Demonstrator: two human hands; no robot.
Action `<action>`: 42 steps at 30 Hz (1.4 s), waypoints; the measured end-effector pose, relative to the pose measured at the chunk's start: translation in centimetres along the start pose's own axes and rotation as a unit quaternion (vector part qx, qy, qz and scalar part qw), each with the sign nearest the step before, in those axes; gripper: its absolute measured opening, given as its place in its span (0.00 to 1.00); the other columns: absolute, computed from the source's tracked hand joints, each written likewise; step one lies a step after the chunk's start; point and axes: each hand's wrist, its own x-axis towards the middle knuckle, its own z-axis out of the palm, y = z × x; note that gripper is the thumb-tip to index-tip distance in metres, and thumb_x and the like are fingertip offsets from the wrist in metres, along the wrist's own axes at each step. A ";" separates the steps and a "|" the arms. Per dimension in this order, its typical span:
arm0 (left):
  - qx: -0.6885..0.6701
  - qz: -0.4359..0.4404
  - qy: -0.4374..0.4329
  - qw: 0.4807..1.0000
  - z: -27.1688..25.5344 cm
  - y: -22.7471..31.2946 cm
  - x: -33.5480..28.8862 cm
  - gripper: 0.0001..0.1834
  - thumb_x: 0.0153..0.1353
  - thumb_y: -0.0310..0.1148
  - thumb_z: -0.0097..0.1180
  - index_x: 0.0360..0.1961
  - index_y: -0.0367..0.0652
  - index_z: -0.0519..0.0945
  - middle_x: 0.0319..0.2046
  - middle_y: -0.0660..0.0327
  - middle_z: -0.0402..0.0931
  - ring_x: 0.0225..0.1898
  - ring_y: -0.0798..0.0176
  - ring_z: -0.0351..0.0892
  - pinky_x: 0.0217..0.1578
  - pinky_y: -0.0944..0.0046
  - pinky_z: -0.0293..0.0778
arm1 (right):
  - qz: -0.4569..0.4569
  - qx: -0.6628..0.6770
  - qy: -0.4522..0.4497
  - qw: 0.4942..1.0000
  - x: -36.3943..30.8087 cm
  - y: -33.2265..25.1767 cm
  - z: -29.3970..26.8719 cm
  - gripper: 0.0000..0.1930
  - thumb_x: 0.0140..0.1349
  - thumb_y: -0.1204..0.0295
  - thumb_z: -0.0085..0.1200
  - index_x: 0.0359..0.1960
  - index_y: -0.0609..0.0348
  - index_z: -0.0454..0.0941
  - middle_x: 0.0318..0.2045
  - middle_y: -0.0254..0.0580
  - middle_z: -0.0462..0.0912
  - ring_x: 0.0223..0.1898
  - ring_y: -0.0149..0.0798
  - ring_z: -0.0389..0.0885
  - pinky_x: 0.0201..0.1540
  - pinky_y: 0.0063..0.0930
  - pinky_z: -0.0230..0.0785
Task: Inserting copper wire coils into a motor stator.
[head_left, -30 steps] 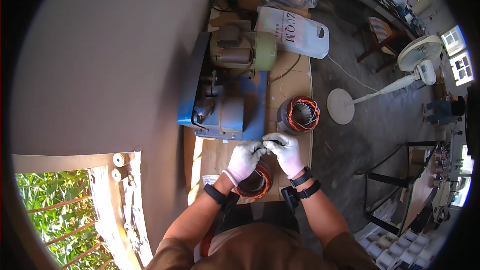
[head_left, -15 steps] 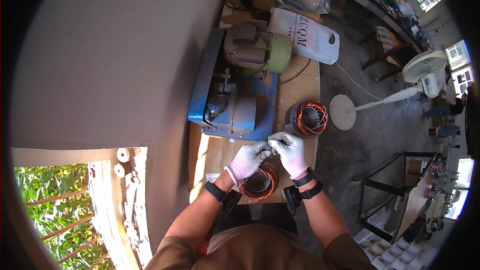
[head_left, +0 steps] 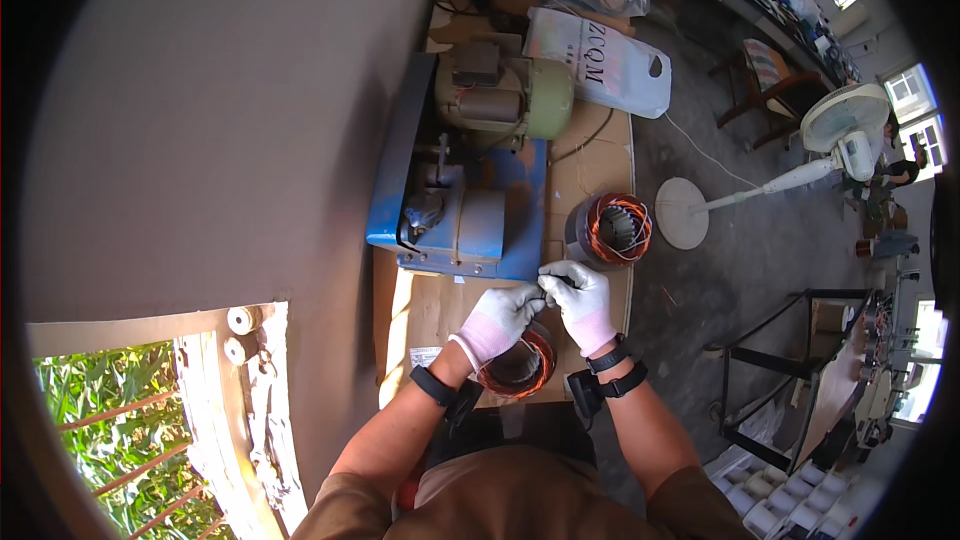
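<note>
While both gloved hands meet low over the bench (head_left: 425, 305), the left hand (head_left: 497, 322) and the right hand (head_left: 582, 302) have their fingertips drawn together, nearly touching; whether anything fine is pinched there, I cannot tell from here. Right beneath them, partly covered by the left glove, the nearer wound ring (head_left: 537, 382) with its orange wire sits close to the bench's front edge, by the person's waist. Just beyond the fingertips comes the near edge of the blue machine (head_left: 520, 240), so reach straight ahead is tight. A strip of brown cardboard runs between that machine and the farther wound ring (head_left: 600, 243), which stands hard by the right-hand edge. The right hand is just inside that same edge; past it, grey floor (head_left: 690, 290) stretches to the fan (head_left: 845, 120) and the black metal frame (head_left: 770, 360). Leftward, cardboard reaches toward the wall (head_left: 220, 160), well apart from the left hand.
</note>
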 end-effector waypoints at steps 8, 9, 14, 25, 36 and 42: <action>0.063 0.102 0.027 0.992 0.5 -0.8 0.1 0.07 0.72 0.30 0.58 0.45 0.37 0.82 0.25 0.53 0.79 0.25 0.66 0.79 0.30 0.63 0.76 | 0.004 0.040 0.010 0.999 -0.5 -0.1 -0.2 0.03 0.66 0.79 0.62 0.39 0.65 0.85 0.29 0.29 0.84 0.27 0.20 0.77 0.30 0.18 0.69; 0.063 0.101 0.026 0.993 0.8 -1.0 0.1 0.07 0.72 0.30 0.58 0.45 0.37 0.82 0.25 0.53 0.79 0.25 0.66 0.79 0.30 0.63 0.76 | 0.005 0.040 0.011 0.999 -0.5 0.2 -0.4 0.03 0.66 0.79 0.62 0.39 0.65 0.85 0.29 0.29 0.84 0.27 0.20 0.77 0.30 0.18 0.69; -0.336 -0.118 0.001 0.934 0.7 -3.2 -0.7 0.08 0.75 0.31 0.56 0.44 0.37 0.83 0.30 0.67 0.81 0.28 0.77 0.76 0.31 0.71 0.76 | -0.076 -0.070 -0.020 0.994 -2.2 -0.7 0.2 0.25 0.60 0.77 0.69 0.60 0.64 0.78 0.49 0.40 0.85 0.47 0.30 0.82 0.50 0.27 0.76; -0.366 -0.197 0.037 0.909 -1.0 -3.5 -2.3 0.09 0.75 0.31 0.56 0.45 0.36 0.83 0.30 0.63 0.83 0.26 0.74 0.78 0.30 0.73 0.76 | 0.182 0.026 0.000 0.983 -12.2 11.8 -1.1 0.57 0.50 0.81 0.74 0.78 0.68 0.46 0.65 0.49 0.72 0.63 0.41 0.75 0.66 0.35 0.71; -0.464 -0.213 0.159 0.845 -1.3 -4.8 -2.7 0.07 0.74 0.29 0.56 0.41 0.38 0.83 0.27 0.62 0.82 0.22 0.73 0.76 0.24 0.73 0.72 | 0.222 0.131 0.033 0.966 -11.0 9.0 0.6 0.37 0.54 0.88 0.55 0.69 0.64 0.63 0.52 0.40 0.79 0.49 0.33 0.81 0.51 0.29 0.80; -0.466 -0.187 0.236 0.832 -2.8 -4.5 -0.9 0.06 0.72 0.28 0.57 0.38 0.39 0.83 0.24 0.65 0.79 0.19 0.76 0.71 0.21 0.74 0.66 | 0.228 0.136 0.005 0.964 -9.5 7.6 2.3 0.33 0.54 0.88 0.56 0.65 0.64 0.66 0.53 0.41 0.80 0.51 0.33 0.81 0.56 0.30 0.78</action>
